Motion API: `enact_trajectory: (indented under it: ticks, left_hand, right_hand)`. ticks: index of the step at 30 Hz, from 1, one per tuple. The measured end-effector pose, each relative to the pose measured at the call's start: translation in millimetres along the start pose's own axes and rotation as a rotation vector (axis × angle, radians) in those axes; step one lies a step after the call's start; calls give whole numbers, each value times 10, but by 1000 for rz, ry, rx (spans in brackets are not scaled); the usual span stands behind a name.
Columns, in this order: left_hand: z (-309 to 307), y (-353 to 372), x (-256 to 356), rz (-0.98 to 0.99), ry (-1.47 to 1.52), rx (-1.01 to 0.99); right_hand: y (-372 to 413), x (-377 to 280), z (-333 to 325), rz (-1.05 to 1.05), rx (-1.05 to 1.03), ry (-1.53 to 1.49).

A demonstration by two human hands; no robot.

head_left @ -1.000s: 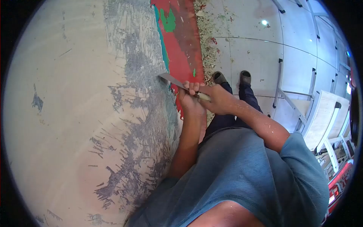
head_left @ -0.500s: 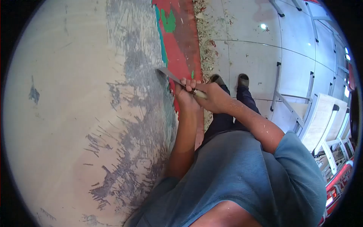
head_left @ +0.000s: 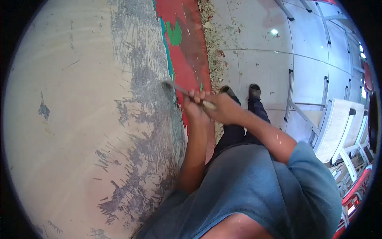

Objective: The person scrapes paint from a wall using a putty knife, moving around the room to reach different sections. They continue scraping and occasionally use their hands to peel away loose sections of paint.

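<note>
Both my hands grip a paint scraper (head_left: 177,87) with a long metal blade and a pale handle. My right hand (head_left: 225,108) is wrapped round the handle. Close beside it, my left hand (head_left: 194,110) is closed on the part nearer the blade, its fingers slightly blurred. The blade's tip meets the wall (head_left: 71,135) at a grey, scratched patch (head_left: 149,85), just left of a red painted band (head_left: 185,63). Cream paint covers most of the wall, and thin teal and green traces show along the band.
Paint flakes (head_left: 215,59) litter the tiled floor (head_left: 264,67) along the wall's foot. My shoes (head_left: 254,91) stand on the tiles. Chairs with metal legs and a pale panel (head_left: 343,127) are at the right, with red items (head_left: 358,187) below them.
My hands and the scraper sit slightly lower in the view, and the blade tip has shifted a little down and left along the grey patch. Both hands keep their grip.
</note>
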State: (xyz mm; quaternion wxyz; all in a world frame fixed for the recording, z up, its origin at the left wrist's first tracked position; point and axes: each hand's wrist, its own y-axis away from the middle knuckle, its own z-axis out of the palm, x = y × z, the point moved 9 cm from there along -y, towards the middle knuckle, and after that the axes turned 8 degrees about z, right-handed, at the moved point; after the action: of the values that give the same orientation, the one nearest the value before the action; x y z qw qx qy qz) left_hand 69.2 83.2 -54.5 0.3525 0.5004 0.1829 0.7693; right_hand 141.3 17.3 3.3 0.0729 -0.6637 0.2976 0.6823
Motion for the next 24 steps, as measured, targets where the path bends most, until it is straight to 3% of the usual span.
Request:
enact_trajectory:
  ticks: [5, 8, 10, 13, 14, 16, 19, 21, 24]
  left_hand:
    - [15, -189, 38, -18, 147, -94]
    - [139, -179, -9, -30, 87, -73]
    - [44, -179, 83, 1, 41, -45]
    - [137, -139, 17, -55, 207, -90]
    - [95, -59, 37, 12, 13, -21]
    - [112, -197, 72, 4, 94, -105]
    - [47, -203, 131, 3, 89, -82]
    - [195, -156, 126, 36, 59, -6]
    - [104, -243, 35, 28, 81, -106]
  right_hand:
    - [-74, 9, 66, 65, -96, 47]
    - [4, 34, -46, 50, 38, 2]
    - [-146, 69, -24, 51, -51, 39]
    - [-86, 79, 62, 82, -97, 34]
    - [28, 9, 10, 108, -88, 14]
    - [6, -98, -16, 25, -4, -3]
    - [-246, 11, 65, 107, -110, 104]
    - [-184, -113, -50, 0, -37, 20]
    - [-14, -29, -71, 63, -89, 42]
